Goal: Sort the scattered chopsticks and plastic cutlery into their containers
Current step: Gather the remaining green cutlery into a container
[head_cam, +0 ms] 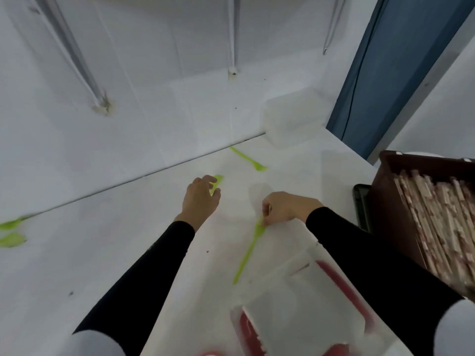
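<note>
My right hand [285,208] pinches the upper end of a long green plastic utensil [248,255], whose handle slants down to the left over the white table [128,253]. Its fingers are curled around that end. My left hand [200,199] reaches over a second green utensil [218,182]; its fingers are bent above it, and I cannot tell whether they grip it. A green fork [248,159] lies farther back near the table's edge. Two more green pieces [11,231] lie at the far left. A brown box [385,201] at the right holds several wrapped chopsticks [442,222].
A clear plastic container [303,312] with red contents stands at the lower right, close under my right forearm. Another clear tub [290,119] stands at the table's far corner. A dark tray edge [361,204] shows beside the brown box. Metal legs and a blue panel [390,60] lie beyond.
</note>
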`<state>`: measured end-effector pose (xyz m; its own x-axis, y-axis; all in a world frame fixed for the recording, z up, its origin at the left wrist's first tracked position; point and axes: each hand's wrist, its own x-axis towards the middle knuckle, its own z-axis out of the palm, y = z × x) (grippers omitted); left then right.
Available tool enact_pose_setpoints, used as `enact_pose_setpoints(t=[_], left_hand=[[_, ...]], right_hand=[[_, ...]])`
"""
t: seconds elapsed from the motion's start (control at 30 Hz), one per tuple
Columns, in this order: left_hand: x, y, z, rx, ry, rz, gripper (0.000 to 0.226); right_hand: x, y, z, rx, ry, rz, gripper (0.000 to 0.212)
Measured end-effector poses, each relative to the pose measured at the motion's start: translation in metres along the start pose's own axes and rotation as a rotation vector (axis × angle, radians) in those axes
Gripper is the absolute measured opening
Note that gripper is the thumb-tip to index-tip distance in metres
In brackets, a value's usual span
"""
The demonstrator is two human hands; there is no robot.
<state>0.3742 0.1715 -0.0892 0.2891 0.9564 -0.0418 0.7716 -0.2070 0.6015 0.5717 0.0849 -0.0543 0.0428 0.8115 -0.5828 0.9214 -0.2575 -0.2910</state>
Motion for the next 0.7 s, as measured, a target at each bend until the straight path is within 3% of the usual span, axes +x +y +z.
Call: enact_pose_setpoints(t=[0.07,0.13,0.23,0.3,0.37,0.53,0.7], left_hand=[[0.021,0.0,0.008,0.022,-0.026,-0.018,0.043],[0.037,-0.001,0.017,0.093,-0.062,-0.015,0.051],[0.052,0.003,0.027,0.136,-0.032,0.055,0.036],[0.062,0.013,0.03,0.131,-0.011,0.122,0.025],[0.073,0.023,0.031,0.111,0.02,0.185,0.024],[0.084,0.038,0.02,-0.092,0.042,0.191,0.028],[0.071,0.032,-0.003,-0.196,0.094,0.195,0.014]], right_hand=[[0.008,0.004,-0.008,0.363,-0.053,-0.064,0.011],[0.012,0.006,-0.02,0.81,-0.091,-0.136,0.014],[0.024,0.012,-0.035,1.115,0.022,-0.106,0.011],[0.042,0.017,-0.04,1.078,0.222,0.048,0.006],[0.062,0.024,-0.042,0.944,0.376,0.172,0.021],[0.089,0.027,-0.045,0.636,0.41,0.283,0.045],[0.103,0.019,-0.045,0.716,0.471,0.223,0.014]])
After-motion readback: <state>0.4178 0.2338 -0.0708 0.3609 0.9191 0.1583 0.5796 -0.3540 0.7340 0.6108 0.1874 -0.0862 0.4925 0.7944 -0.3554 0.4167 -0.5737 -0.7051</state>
